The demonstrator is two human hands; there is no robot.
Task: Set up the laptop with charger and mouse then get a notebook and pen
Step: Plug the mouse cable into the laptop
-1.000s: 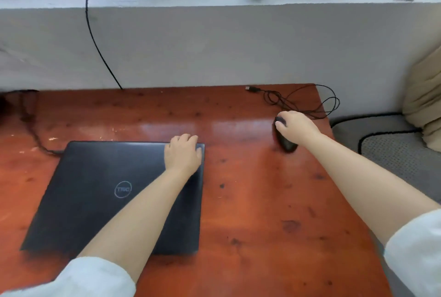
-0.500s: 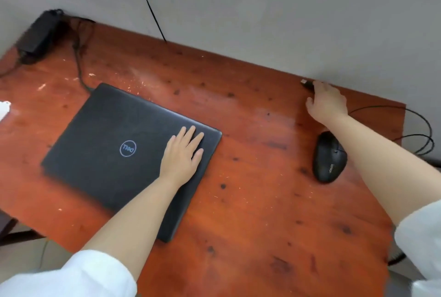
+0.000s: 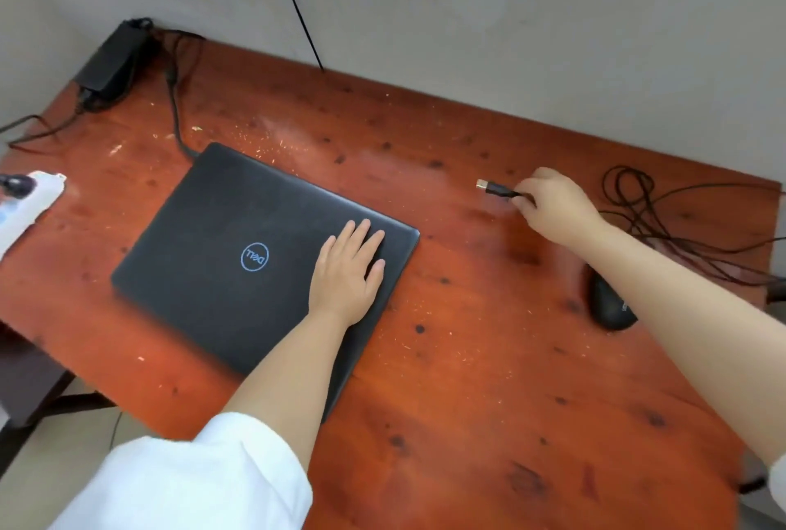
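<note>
A closed black laptop [image 3: 238,240] lies on the red-brown wooden table [image 3: 468,380]. My left hand [image 3: 346,274] rests flat on its lid near the right corner. My right hand [image 3: 553,206] pinches the mouse's USB plug [image 3: 493,187], held just above the table to the right of the laptop, tip pointing left. The black mouse [image 3: 608,304] sits on the table under my right forearm, its cable [image 3: 638,206] looped at the far right. The charger brick [image 3: 112,59] lies at the far left corner, its cord [image 3: 174,112] running to the laptop's back corner.
A white power strip [image 3: 25,206] with a black plug sits at the table's left edge. A grey wall stands behind the table, with a thin black wire [image 3: 297,6] hanging down it. The table's left edge drops to the floor.
My right hand left the mouse, took the USB plug near the wall and carried it left toward the laptop. The view tilted down and left. My left hand stayed on the lid.
</note>
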